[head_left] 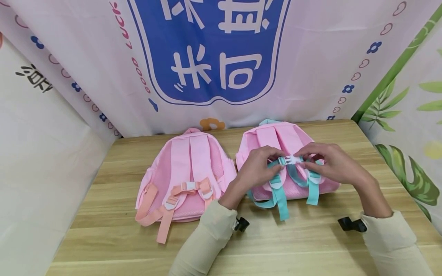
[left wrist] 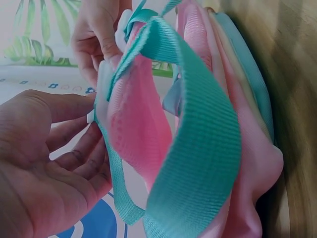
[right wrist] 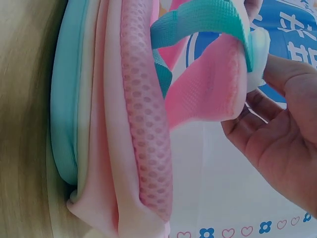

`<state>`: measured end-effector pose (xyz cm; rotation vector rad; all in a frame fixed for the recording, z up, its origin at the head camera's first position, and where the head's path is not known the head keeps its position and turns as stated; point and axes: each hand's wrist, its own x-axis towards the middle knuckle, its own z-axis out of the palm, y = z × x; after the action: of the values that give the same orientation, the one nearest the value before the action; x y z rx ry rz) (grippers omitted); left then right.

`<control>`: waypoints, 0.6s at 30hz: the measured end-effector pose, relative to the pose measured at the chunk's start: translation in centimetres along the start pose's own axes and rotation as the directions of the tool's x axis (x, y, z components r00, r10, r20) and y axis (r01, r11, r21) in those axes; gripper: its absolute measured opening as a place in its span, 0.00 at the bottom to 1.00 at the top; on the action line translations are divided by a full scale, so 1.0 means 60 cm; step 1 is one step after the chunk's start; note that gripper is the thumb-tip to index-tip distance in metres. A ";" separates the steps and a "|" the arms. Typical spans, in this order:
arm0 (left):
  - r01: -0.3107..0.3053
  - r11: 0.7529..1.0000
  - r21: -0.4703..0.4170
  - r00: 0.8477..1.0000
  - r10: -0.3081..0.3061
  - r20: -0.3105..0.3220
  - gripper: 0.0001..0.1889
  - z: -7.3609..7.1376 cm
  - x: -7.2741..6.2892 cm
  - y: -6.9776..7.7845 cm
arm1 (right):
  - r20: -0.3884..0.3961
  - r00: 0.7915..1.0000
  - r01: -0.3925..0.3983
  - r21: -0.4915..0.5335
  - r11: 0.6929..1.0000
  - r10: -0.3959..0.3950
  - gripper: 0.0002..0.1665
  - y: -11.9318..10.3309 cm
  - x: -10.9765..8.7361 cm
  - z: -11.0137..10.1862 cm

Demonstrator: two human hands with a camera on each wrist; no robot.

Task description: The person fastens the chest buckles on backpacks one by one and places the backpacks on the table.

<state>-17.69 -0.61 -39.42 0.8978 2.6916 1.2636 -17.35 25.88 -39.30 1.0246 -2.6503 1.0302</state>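
Note:
A pink backpack with teal straps (head_left: 266, 138) lies on the table, its shoulder-strap side up. Above it, a white side-release buckle (head_left: 290, 160) is held between both hands. The left hand (head_left: 259, 166) pinches the buckle's left half between thumb and fingers. On the other side, the right hand (head_left: 329, 163) pinches the right half. The two halves meet in line; whether they are fully locked I cannot tell. Teal webbing (left wrist: 198, 129) loops down close to the left wrist camera. In the right wrist view, a pink shoulder strap (right wrist: 213, 89) rises beside the fingers.
To the left lies a second pink backpack (head_left: 181, 161) with peach straps; its white buckle (head_left: 188, 186) is joined across the shoulder straps. Both stand on a wood-grain table (head_left: 276, 245). A printed cloth (head_left: 317, 76) hangs behind the table.

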 end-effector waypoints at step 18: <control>0.048 0.998 -0.033 0.997 -0.050 -0.052 0.12 0.008 0.004 -0.006 | -0.037 0.991 -0.132 -0.041 0.990 0.130 0.16 -0.007 0.007 0.010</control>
<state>-17.91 -0.36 -39.92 0.8006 2.7067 1.3350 -17.35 25.03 -39.41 0.8267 -2.7303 0.9991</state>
